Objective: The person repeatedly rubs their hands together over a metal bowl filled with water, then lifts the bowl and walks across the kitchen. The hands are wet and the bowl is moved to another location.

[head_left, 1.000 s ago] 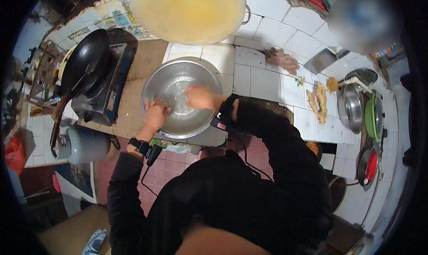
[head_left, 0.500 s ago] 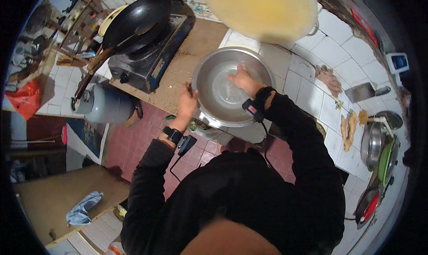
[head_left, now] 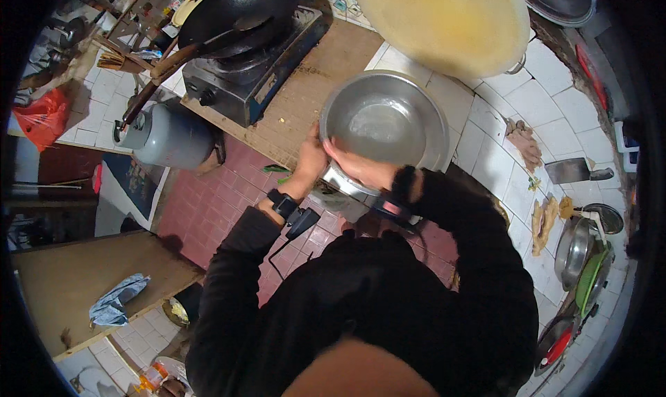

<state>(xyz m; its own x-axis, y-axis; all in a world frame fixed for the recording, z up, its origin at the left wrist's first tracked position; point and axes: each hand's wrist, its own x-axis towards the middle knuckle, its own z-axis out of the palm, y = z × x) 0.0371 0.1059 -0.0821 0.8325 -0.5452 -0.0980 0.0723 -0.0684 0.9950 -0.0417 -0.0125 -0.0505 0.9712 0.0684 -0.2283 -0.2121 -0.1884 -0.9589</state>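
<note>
A wide stainless steel basin (head_left: 433,130) stands at the counter's front edge, with a little clear liquid in its bottom. My left hand (head_left: 311,160) grips the basin's left rim from outside, its fingertips pointing up along the wall. Across the near left rim reaches my right hand (head_left: 357,167), fingers stretched out against the inner wall and slightly blurred. Its fingertips come close to my left hand, partly covering that stretch of rim; I cannot tell whether the hands touch. Both wrists carry black strapped devices.
Left of the basin, a black wok (head_left: 239,9) with a spatula (head_left: 208,47) rests on a gas stove (head_left: 218,92). A grey gas cylinder (head_left: 170,137) stands below. Behind is a large round pale yellow thing (head_left: 444,22); at right lie a cleaver (head_left: 569,170) and ginger (head_left: 543,223).
My right hand has moved from the middle of the basin to its near left rim. The left hand stays at the left rim. The whole view has shifted slightly.
</note>
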